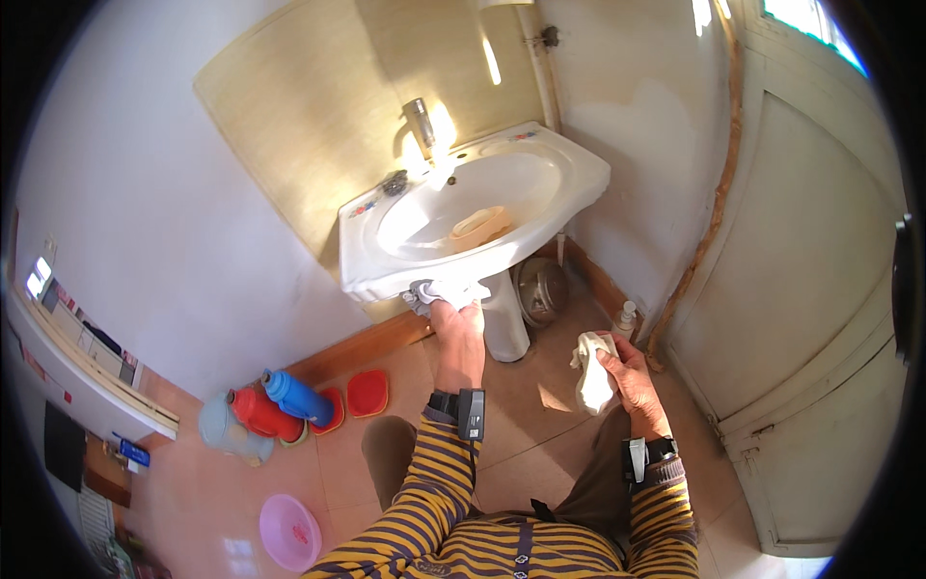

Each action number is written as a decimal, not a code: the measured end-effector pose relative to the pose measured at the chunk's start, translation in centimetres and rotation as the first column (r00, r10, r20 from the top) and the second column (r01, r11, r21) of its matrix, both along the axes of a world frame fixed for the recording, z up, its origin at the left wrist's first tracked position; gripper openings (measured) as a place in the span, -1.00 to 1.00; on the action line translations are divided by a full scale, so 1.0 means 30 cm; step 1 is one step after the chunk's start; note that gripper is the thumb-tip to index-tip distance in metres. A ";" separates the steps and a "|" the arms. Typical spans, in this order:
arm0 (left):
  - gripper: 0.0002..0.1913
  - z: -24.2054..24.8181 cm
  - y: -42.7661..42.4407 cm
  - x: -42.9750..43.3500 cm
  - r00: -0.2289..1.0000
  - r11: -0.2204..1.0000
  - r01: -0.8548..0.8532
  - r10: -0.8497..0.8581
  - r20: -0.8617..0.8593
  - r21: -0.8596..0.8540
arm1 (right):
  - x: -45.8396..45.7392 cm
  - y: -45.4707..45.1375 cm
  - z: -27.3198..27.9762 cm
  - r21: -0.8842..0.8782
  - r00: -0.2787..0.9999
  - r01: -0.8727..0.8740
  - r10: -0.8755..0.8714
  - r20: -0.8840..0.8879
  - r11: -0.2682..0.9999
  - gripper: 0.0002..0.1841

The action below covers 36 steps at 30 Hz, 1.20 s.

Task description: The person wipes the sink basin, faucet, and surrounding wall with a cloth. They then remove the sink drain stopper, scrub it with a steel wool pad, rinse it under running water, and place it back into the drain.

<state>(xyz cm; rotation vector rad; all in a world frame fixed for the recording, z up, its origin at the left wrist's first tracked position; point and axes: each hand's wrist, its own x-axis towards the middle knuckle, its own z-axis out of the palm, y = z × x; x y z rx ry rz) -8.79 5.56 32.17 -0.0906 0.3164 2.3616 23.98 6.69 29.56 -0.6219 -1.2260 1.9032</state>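
Observation:
My left hand (459, 326) grips a bunched white and grey cloth (445, 291) just at the front edge of the white pedestal washbasin (474, 262); whether the cloth touches the rim I cannot tell. Off to the right, my right hand (631, 373) holds a crumpled cream cloth (596, 376) above the floor, pinched between thumb and fingers. Inside the basin lies a peach-coloured plastic item (479, 228), perhaps a small container. Behind the bowl stands a chrome faucet (419, 127) in bright sunlight. A dark scouring ball (394, 183) rests on the basin's left ledge.
Thermos flasks, one blue (300, 398) and one red (264, 415), stand at left beside a red mat (367, 393). Nearer lies a pink plastic basin (290, 532). A metal pot (540, 292) leans behind the pedestal, a pump bottle (625, 318) near the right wall. A pale door (803, 304) fills the right.

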 end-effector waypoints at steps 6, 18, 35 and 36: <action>-0.83 0.014 0.024 0.170 0.990 0.998 0.011 -0.021 -0.136 -0.069 | 0.027 0.022 0.008 0.053 0.999 -0.026 0.024 0.033 0.998 -0.57; -0.76 0.034 0.184 0.415 0.997 0.989 -0.014 0.001 -0.083 -0.148 | 0.092 0.039 -0.003 0.050 0.997 0.026 -0.029 0.070 0.998 -0.58; -0.81 0.014 0.449 0.509 0.846 0.977 -0.010 -0.106 -0.522 -0.214 | 0.171 0.060 -0.001 -0.018 0.998 0.001 0.000 0.066 1.000 -0.58; -0.81 0.013 0.482 0.514 0.847 0.978 0.011 -0.119 -0.518 -0.207 | 0.174 0.062 -0.002 -0.022 0.997 -0.001 0.002 0.072 1.000 -0.58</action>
